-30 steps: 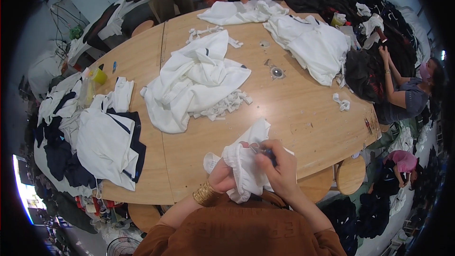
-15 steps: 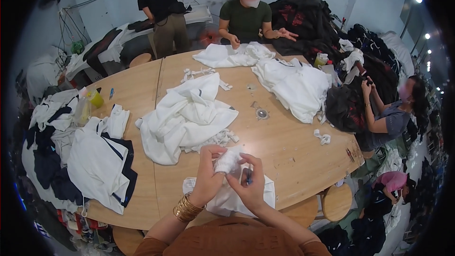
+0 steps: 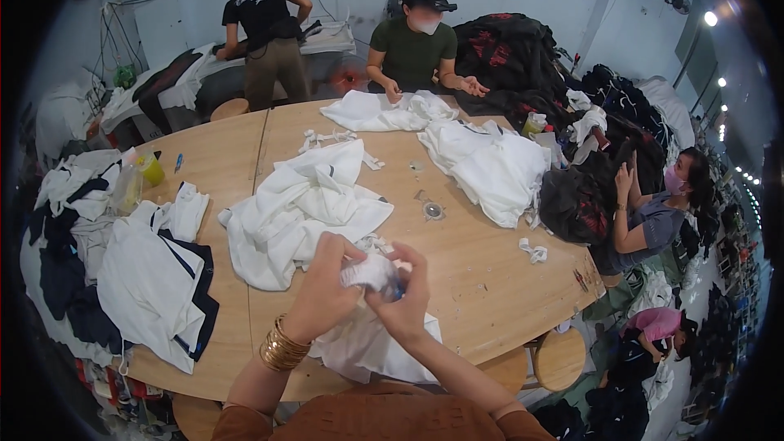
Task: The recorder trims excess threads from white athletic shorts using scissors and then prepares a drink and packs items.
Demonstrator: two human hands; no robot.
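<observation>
Walls: pale blue, with cables strung along the far one and a row of lamps at the right
Counter: wide pale wood (image 3: pixel 474 322), curved by the lens, with a seam running across it
Left hand (image 3: pixel 320 290): gold bangles (image 3: pixel 282 343) at the wrist; fingers pinching the bunched top of a white garment (image 3: pixel 376 351)
Right hand (image 3: pixel 407 296): fingers curled around a small blue object (image 3: pixel 400 284), blurred and mostly hidden; whether their tips also pinch cloth, I cannot tell
Garment in hand: bunched between both hands above the counter, its lower part spread at the near edge
Middle heap: large white garment (image 3: pixel 302 204), just beyond the left hand; white strips (image 3: pixel 327 140) lie behind it
Left side: white cloth with navy trim (image 3: pixel 147 278) beside dark navy cloth (image 3: pixel 61 269); yellow container (image 3: pixel 152 169) near a small blue tool (image 3: pixel 179 162)
Right side: another white garment (image 3: pixel 498 171); round metal disc (image 3: pixel 433 211) well apart from the hands; loose white strip (image 3: pixel 533 252)
Co-workers: person in green (image 3: pixel 415 53) at the far edge; person in black (image 3: pixel 265 12), back turned; person in grey (image 3: pixel 653 224) at the right; person in pink (image 3: pixel 656 322) bent low beyond the wooden stool (image 3: pixel 560 359)
</observation>
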